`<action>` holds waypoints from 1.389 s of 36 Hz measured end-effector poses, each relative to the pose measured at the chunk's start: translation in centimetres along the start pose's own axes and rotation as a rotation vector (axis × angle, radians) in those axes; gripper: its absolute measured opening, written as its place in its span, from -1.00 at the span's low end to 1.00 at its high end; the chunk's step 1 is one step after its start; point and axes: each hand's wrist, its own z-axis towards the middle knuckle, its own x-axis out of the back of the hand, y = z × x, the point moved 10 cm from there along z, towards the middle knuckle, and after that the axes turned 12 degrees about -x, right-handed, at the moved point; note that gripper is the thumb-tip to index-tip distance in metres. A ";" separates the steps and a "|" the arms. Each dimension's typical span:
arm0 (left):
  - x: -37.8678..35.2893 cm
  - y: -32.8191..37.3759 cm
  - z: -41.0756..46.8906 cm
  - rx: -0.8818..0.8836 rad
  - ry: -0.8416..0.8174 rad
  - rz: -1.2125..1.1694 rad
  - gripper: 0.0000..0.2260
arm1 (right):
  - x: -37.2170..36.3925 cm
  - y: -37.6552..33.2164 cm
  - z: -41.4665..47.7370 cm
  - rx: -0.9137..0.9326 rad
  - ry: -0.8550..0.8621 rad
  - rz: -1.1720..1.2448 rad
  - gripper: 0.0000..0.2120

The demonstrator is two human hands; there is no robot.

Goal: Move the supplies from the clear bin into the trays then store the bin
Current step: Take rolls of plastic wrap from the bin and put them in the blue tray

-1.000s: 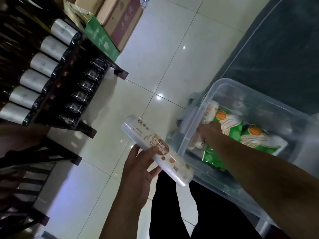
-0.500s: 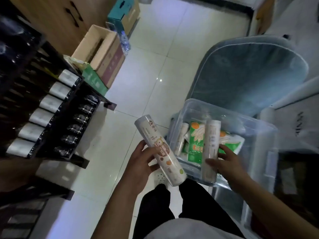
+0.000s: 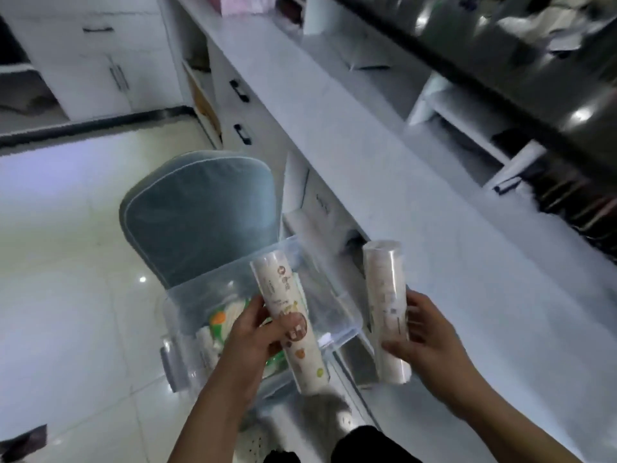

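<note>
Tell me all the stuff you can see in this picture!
patterned roll: one, white with brown and orange prints, above the bin
pale roll: one, whitish, near the counter edge
clear bin: one, see-through, by the chair, below the hands
green packs: number unclear, green, white and orange, inside the bin
chair: one, grey-blue, beside the counter
counter: one, white, on the right
drawer handles: two, black, on the counter front
floor: one, white tiles, on the left
left hand: grips the patterned roll
right hand: grips the pale roll
</note>
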 end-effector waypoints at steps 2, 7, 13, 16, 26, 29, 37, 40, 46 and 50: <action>-2.8 0.6 0.6 -0.039 -0.029 0.046 -0.58 | 2.5 -0.1 -0.8 0.026 0.031 0.071 -0.36; -9.6 0.8 0.5 -0.106 -0.083 0.097 -0.52 | 7.8 0.1 -2.4 0.136 0.011 0.129 -0.34; -17.9 -1.5 -1.5 -0.073 -0.183 0.142 -0.53 | 14.6 2.5 -5.0 0.194 -0.085 0.291 -0.31; -21.9 -2.4 -2.7 -0.074 -0.247 0.177 -0.45 | 18.1 4.4 -6.1 0.182 -0.094 0.438 -0.33; -33.5 -6.8 -5.6 -0.036 -0.388 0.274 -0.52 | 28.8 10.3 -10.4 0.180 0.008 0.721 -0.47; -37.6 -8.7 -6.3 0.017 -0.477 0.298 -0.57 | 32.2 13.1 -12.8 0.171 0.136 0.800 -0.53; -48.6 -13.0 -9.7 0.102 -0.876 0.359 -0.62 | 37.6 20.9 -22.0 0.051 0.608 0.832 -0.53; -52.4 -14.6 -12.2 0.145 -1.043 0.386 -0.62 | 38.0 23.1 -27.1 0.014 0.823 0.843 -0.58; -58.4 -18.8 -18.2 0.256 -1.290 0.388 -0.57 | 36.9 26.9 -37.9 -0.106 1.205 0.784 -0.47; -60.1 -21.4 -21.1 0.326 -1.372 0.380 -0.57 | 36.1 28.7 -43.1 -0.186 1.409 0.658 -0.43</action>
